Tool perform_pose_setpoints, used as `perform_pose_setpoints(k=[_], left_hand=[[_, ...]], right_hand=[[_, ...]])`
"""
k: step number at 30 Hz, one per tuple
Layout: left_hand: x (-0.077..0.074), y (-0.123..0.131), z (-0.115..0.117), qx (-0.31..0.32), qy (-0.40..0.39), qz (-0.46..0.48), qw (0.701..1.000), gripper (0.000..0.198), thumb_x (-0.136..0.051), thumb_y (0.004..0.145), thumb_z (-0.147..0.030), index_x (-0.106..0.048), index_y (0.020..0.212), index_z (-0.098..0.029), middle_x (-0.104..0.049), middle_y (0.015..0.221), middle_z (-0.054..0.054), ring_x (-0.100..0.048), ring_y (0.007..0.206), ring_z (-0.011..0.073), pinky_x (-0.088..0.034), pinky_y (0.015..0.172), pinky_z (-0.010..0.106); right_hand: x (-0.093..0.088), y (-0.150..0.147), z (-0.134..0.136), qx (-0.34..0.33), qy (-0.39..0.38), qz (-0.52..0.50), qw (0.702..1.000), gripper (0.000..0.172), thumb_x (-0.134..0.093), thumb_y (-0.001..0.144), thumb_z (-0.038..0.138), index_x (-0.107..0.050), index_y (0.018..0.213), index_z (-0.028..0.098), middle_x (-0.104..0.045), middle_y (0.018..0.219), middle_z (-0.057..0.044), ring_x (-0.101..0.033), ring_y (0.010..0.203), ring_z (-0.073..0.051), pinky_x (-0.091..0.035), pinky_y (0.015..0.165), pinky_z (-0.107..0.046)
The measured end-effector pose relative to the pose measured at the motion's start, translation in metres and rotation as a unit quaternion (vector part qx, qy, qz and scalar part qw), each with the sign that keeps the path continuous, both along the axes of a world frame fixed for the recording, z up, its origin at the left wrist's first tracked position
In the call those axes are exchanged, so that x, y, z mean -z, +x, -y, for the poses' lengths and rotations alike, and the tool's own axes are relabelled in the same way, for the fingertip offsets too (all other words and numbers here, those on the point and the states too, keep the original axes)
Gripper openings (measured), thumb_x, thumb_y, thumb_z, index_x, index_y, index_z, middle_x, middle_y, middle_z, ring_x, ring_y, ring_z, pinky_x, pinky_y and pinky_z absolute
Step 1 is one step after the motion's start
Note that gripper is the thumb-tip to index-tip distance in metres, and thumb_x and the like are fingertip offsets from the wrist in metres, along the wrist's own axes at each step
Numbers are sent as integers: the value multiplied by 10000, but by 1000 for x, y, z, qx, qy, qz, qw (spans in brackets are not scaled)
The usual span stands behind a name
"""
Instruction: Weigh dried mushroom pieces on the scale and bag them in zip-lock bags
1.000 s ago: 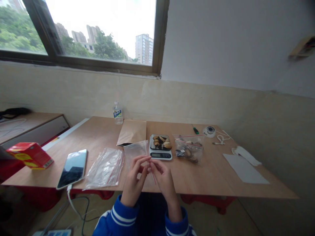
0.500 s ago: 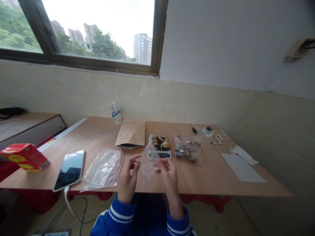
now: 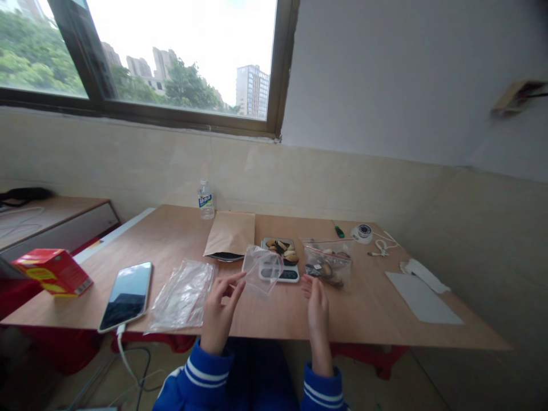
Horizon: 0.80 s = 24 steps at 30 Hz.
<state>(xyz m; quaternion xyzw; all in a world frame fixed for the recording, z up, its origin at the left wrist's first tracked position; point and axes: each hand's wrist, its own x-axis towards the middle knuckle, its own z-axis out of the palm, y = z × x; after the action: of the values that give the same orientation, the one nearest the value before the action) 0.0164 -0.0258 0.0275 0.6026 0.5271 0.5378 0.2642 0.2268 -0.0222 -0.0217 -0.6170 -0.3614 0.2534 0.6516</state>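
Head view, looking down and forward over a wooden table set against a tiled wall below a window. Left hand raised above the near table edge, thumb and fingertips pinched together on the lower corner of a small clear zip bag; bag hangs in the air, mouth seemingly opened, tilted up toward the scale. Right hand just right of the bag, fingers straight and loosely apart, palm turned inward, holding nothing, not touching the bag. Behind the bag, partly covered by it, a small digital scale carrying brown and pale pieces on its platform; what they are cannot be told. Just right of the scale, a filled zip bag with a red seal strip, lying on the table, dark and tan contents. Left of the scale, a brown paper envelope lying flat, something dark under its near edge. A stack of empty clear bags lies left of the left hand; beside it a phone face up, white cable running off the table edge. Red carton at far left. Small water bottle upright at the wall. Sheet of white paper at right. Blue sleeves with white stripes on both wrists.
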Motion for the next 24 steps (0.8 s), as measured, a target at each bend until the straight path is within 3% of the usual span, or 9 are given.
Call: perform_pose_setpoints(k=[4,8,11,14,17,19,24], left_hand=[[3,-11,-4,-22,26,-17,999,337,-547,790,-479,-677,988,-239,-619,1051,65,-580,986,209,-512,766,315],[5,-21,-4,-28,34,-40,998,325,-550,788,-476,-676,984,-250,-611,1157,60,-539,1114,237,-476,896,382],[2,-27,-3,-29,29,-34,999,330,-545,793,-471,-666,990,-235,-623,1168,56,-551,1119,235,-441,962,400],[0,-32,-3,-38,22,-27,999,332,-545,793,-470,-658,987,-226,-635,1162,51,-562,1115,232,-416,998,397],[2,-32,-3,-59,22,-32,997,342,-539,797,-470,-650,1017,-233,-631,1176,46,-538,1155,234,-397,1017,394],[6,-31,-3,-74,21,-36,996,350,-540,794,-473,-646,1035,-243,-626,1189,43,-517,1183,241,-404,1010,392],[15,-22,-2,-101,-21,-31,994,358,-555,770,-501,-654,1021,-265,-653,1146,26,-629,1003,239,-495,875,368]], right_hand=[[11,10,-26,-15,43,134,990,338,-442,833,399,-602,1024,171,-642,1098,-136,-590,1020,-242,-453,879,-392],[11,12,-69,-28,94,281,955,327,-430,810,271,-582,1073,150,-603,1162,-154,-533,1110,-249,-403,948,-437],[10,9,-89,-17,78,369,926,317,-458,779,200,-583,1064,144,-626,1087,-151,-556,1038,-250,-416,908,-428],[10,6,-91,-1,42,416,909,256,-472,763,162,-612,978,151,-656,964,-131,-581,945,-254,-440,832,-412],[7,6,-84,-7,34,412,911,205,-478,770,159,-630,906,176,-671,932,-102,-592,921,-248,-438,822,-403],[1,7,-79,-14,39,369,928,189,-505,782,205,-629,923,179,-679,933,-99,-604,902,-243,-442,820,-399],[-33,-12,-60,-31,96,131,986,340,-524,825,411,-554,1045,153,-665,969,-118,-633,791,-200,-498,697,-323]])
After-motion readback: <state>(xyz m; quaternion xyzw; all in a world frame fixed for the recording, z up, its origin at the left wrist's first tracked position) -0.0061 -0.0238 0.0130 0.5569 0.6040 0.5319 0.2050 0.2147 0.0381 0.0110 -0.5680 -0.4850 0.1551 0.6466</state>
